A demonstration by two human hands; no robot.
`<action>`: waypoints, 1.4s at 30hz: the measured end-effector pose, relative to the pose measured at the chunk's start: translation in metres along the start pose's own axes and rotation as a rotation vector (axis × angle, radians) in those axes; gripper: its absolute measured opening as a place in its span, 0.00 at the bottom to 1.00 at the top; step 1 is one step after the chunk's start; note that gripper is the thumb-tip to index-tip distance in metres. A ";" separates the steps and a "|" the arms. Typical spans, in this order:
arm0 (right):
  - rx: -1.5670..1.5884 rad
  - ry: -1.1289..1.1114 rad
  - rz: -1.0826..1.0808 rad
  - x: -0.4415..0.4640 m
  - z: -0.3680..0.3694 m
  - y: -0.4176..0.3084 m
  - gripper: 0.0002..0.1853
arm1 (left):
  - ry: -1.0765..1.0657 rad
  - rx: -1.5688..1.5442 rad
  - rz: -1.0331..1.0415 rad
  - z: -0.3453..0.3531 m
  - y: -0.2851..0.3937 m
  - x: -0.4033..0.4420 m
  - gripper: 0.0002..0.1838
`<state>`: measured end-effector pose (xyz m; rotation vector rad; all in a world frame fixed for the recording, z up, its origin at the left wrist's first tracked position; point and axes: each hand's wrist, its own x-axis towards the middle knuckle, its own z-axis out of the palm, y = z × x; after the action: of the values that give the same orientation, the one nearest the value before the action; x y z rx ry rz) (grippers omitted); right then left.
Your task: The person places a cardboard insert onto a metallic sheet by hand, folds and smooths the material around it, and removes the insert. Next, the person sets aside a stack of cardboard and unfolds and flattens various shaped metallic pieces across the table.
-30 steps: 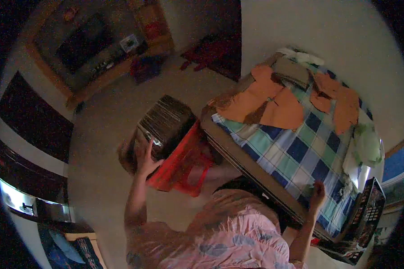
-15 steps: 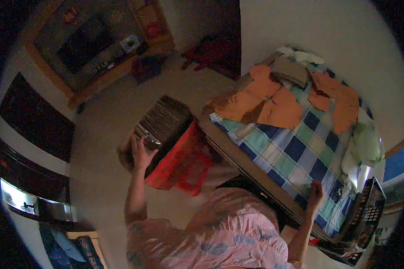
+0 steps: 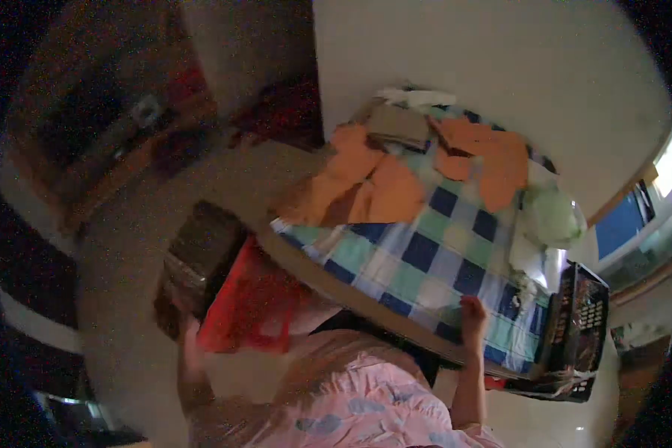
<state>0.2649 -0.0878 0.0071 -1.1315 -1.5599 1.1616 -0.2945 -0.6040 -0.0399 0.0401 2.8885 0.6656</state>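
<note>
My left hand (image 3: 190,326) is at the near side of a dark brown block-like stack (image 3: 207,246) on the left. Motion smears its fingers, so its grip is unclear. A bright red piece (image 3: 257,302), perhaps plastic or cloth, lies against the stack's right side. My right hand (image 3: 474,319) is raised over the near edge of the bed, its fingers curled closed; anything inside them is hidden. Beneath it spreads a blue, green and white checked sheet (image 3: 411,254). Orange cut pieces (image 3: 388,190) lie toward the sheet's far left.
More orange pieces (image 3: 500,160) and a folded brown item (image 3: 399,127) lie at the bed's far end. A pale green plastic bag (image 3: 552,216) sits on the right. Beside the bed's right end stands a black crate (image 3: 582,328). A dim shelf unit (image 3: 127,172) is far left.
My view has swung right, so the bed and stack sit further left. My left hand, earlier spread on the stack near a shiny object, is now blurred beside it. My right hand stays closed.
</note>
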 end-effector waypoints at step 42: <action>-0.710 -0.253 -0.704 0.184 0.156 -0.016 0.19 | -0.525 0.259 0.399 0.148 0.487 0.169 0.33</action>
<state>0.0720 0.0580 0.0135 -0.7271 -2.4054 0.2722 -0.4413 -0.0909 0.0142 0.7239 2.4402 0.2684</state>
